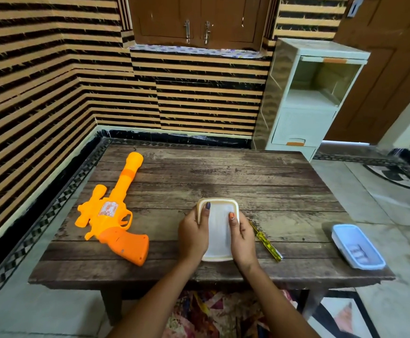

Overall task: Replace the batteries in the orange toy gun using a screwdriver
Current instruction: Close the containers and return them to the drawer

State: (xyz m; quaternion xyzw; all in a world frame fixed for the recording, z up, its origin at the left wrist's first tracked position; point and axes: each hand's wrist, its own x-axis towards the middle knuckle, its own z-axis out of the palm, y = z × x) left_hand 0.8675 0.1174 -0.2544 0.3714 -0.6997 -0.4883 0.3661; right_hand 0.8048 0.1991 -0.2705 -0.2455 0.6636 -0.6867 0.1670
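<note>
Gently — left hand (191, 234) and right hand (244, 236) curled round the cream box (217, 258), thumbs pressing its lid (220, 229) — ease that lid up evenly, box kept flat on the table (223, 172), orange toy gun (112, 220) lying untouched at left, screwdriver (267, 243) just beside the right hand.

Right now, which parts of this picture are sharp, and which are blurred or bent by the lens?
Head view: the centre is sharp, where the left hand and right hand hold the white box; the blue box near the right edge is smeared, its contents unreadable; the wide lens bows the table edges and the striped wall; light is soft, no hard shadows.
</note>
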